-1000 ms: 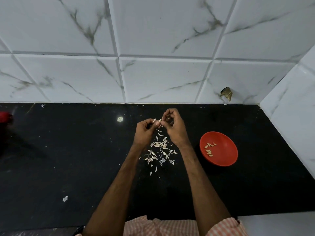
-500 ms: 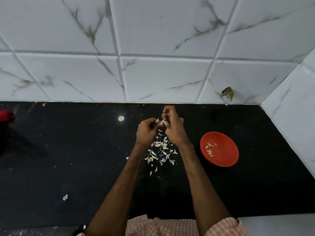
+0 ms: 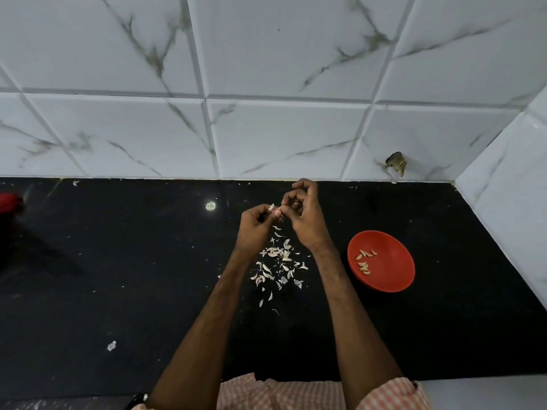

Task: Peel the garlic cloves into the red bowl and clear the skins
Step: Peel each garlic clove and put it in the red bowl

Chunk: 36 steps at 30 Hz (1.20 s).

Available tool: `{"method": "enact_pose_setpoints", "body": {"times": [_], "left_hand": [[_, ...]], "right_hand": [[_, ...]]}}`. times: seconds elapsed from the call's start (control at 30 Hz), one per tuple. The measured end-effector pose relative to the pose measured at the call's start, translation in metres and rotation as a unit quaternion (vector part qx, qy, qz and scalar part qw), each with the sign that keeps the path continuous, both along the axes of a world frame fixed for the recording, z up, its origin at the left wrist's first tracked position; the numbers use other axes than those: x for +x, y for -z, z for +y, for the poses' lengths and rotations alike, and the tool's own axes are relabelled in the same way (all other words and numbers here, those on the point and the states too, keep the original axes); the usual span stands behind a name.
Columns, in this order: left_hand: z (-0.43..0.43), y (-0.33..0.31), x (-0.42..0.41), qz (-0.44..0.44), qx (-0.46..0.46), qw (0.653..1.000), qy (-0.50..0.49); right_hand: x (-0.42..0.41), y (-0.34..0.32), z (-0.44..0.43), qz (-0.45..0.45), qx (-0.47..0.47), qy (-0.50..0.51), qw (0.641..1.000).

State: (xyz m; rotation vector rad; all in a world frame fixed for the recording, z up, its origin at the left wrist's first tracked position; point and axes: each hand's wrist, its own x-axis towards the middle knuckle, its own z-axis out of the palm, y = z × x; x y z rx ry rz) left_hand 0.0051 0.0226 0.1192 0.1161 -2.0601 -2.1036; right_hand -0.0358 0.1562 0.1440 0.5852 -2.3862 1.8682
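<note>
- Two hands met above the middle of the black countertop [image 3: 124, 261], toward its back edge. The left hand [image 3: 254, 229] pinched a small garlic clove [image 3: 277, 213] between thumb and forefinger, its other fingers curled in.
- From the other side, the right hand [image 3: 306, 221] gripped the same clove, all its fingers bent and bunched at the tips.
- One pale skin flake [image 3: 271, 206] stuck up from the clove beside the left thumb.
- Both forearms ran back to the near edge of the countertop, where a checked cloth [image 3: 281, 393] showed.
- Under and just in front of the hands, loose skins [image 3: 278, 264] lay scattered on the countertop between the two wrists, thinning out toward the near edge.
- Right of the right wrist, and apart from the skins, the red bowl [image 3: 393, 282] sat upright toward the countertop's right end.
- Several peeled cloves [image 3: 363, 264] lay in the left half of the bowl.
- One white scrap [image 3: 111, 345] lay alone well to the left, nearer the front edge.
- Along the back edge rose a marble-patterned tiled wall [image 3: 281, 134], with a second tiled wall at the right end.
- At the far left edge, a red object [image 3: 9, 202] was only partly in view and blurred.
</note>
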Motion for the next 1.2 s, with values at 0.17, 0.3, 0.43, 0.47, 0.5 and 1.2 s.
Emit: {"method": "enact_pose_setpoints", "body": {"times": [0.17, 0.3, 0.43, 0.47, 0.5, 1.2], "left_hand": [[0.006, -0.004, 0.002, 0.0, 0.064, 0.998, 0.0], [0.012, -0.004, 0.001, -0.008, 0.105, 0.994, -0.005], [0.02, -0.007, 0.002, -0.016, 0.139, 0.99, -0.019], [0.022, -0.009, 0.002, -0.015, 0.141, 0.99, -0.018], [0.022, -0.011, 0.001, -0.014, 0.141, 0.99, -0.017], [0.018, -0.015, -0.008, -0.103, 0.319, 0.941, -0.048]], "right_hand": [[-0.003, 0.0, 0.002, -0.033, -0.032, -0.001, 0.999], [-0.003, 0.004, -0.001, -0.035, -0.038, 0.018, 0.998], [-0.003, 0.012, -0.005, -0.042, -0.066, 0.044, 0.996], [-0.004, 0.014, -0.005, -0.042, -0.067, 0.047, 0.996], [-0.005, 0.014, -0.005, -0.041, -0.068, 0.049, 0.996], [-0.007, 0.015, -0.005, 0.0, -0.036, 0.035, 0.999]]}}
